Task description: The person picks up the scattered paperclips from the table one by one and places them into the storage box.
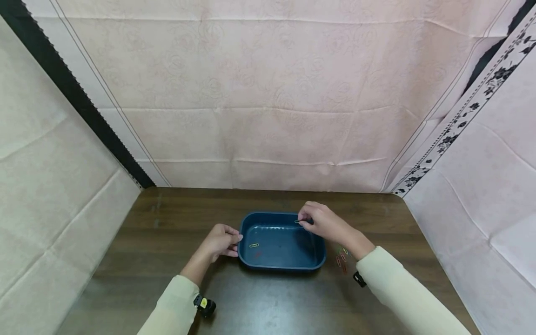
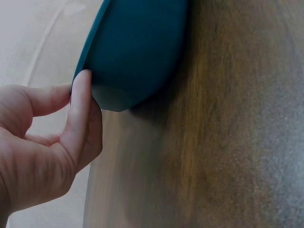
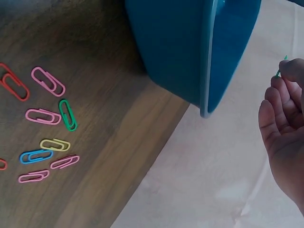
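A blue rectangular tray (image 1: pixel 284 242) stands on the table in the head view. My left hand (image 1: pixel 222 241) pinches its left rim between thumb and fingers, as the left wrist view also shows. Over the tray's back right corner, my right hand (image 1: pixel 321 223) holds a green paper clip (image 3: pixel 286 58) between thumb and fingertip. A yellow paper clip (image 1: pixel 254 245) lies on the tray floor at the left, with a faint reddish one (image 1: pixel 257 254) near it.
Several loose paper clips lie on the wooden table (image 1: pixel 259 307) right of the tray, among them a pink one (image 3: pixel 48 80), a green one (image 3: pixel 67 115) and a blue one (image 3: pixel 36 156). Pale cloth (image 1: pixel 268 93) hangs behind the table's far edge.
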`<action>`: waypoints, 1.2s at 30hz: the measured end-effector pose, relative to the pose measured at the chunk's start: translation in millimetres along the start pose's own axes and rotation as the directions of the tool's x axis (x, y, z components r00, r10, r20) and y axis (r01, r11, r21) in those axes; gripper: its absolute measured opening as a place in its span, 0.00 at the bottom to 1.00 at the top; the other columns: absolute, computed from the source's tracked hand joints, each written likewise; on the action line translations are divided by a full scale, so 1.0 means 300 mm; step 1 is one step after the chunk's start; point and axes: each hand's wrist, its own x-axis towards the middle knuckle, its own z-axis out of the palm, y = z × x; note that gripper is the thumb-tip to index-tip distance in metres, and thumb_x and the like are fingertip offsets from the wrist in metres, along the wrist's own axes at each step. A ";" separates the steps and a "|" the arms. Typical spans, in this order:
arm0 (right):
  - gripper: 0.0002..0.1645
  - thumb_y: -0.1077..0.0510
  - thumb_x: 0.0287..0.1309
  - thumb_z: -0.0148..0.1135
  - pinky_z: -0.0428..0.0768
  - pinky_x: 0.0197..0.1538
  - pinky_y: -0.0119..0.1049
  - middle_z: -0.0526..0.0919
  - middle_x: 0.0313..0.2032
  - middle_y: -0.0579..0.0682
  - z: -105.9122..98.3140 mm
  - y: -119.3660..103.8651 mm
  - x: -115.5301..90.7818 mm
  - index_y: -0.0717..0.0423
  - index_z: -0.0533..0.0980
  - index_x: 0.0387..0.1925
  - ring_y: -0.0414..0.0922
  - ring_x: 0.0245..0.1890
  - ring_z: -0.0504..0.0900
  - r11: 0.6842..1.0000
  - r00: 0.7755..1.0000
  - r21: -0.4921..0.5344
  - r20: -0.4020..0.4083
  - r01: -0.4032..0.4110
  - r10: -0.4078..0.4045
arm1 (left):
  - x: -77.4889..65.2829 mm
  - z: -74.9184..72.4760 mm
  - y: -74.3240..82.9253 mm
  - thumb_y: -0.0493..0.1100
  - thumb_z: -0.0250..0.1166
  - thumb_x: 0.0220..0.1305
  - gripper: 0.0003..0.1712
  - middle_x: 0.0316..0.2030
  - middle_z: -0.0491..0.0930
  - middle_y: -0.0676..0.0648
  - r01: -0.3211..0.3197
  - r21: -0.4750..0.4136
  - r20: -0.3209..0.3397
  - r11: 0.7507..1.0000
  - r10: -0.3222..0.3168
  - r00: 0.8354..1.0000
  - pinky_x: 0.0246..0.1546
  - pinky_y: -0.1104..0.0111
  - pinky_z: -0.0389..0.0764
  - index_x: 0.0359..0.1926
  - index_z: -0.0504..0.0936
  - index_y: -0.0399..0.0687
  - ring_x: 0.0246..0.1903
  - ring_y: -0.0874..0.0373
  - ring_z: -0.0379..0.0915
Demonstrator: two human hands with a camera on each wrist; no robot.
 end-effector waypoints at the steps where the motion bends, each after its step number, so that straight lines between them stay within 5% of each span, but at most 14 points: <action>1: 0.05 0.61 0.63 0.72 0.84 0.40 0.30 0.79 0.36 0.43 0.003 -0.001 0.007 0.51 0.81 0.38 0.37 0.36 0.77 1.000 1.000 -0.002 0.007 0.007 -0.007 | 0.000 0.000 0.001 0.36 0.64 0.73 0.12 0.35 0.79 0.38 0.000 0.001 -0.001 1.000 0.000 1.000 0.32 0.61 0.91 0.50 0.78 0.30 0.28 0.53 0.79; 36: 0.02 0.57 0.68 0.68 0.83 0.44 0.28 0.78 0.39 0.42 0.140 -0.105 0.176 0.49 0.81 0.39 0.38 0.38 0.75 0.997 0.970 -0.025 0.232 0.077 -0.069 | 0.000 -0.001 0.004 0.36 0.63 0.74 0.13 0.34 0.79 0.38 -0.005 0.003 0.001 1.000 0.005 1.000 0.32 0.61 0.91 0.51 0.78 0.29 0.27 0.54 0.78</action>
